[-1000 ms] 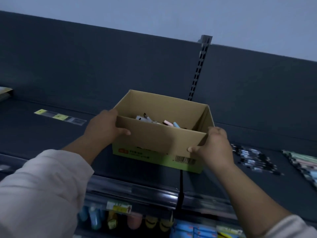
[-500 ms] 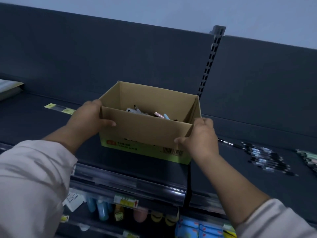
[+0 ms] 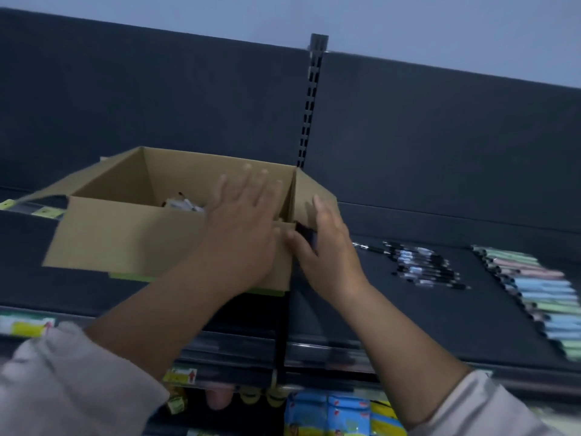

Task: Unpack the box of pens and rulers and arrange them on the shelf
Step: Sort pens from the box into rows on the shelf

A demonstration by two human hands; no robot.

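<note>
While both grips lie open, empty, left hand (image 3: 242, 228) over box (image 3: 125, 237), right hand (image 3: 327, 250) against its right wall: shove could scatter pens (image 3: 421, 265) beside it.

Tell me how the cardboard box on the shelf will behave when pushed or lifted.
Likely slides easily: the cardboard box appears to sit flat on the smooth dark shelf. Probably light, since only a few pens show low inside it. Its thin walls and open flaps may flex under a one-sided grip; wide and low, it seems unlikely to tip.
</note>
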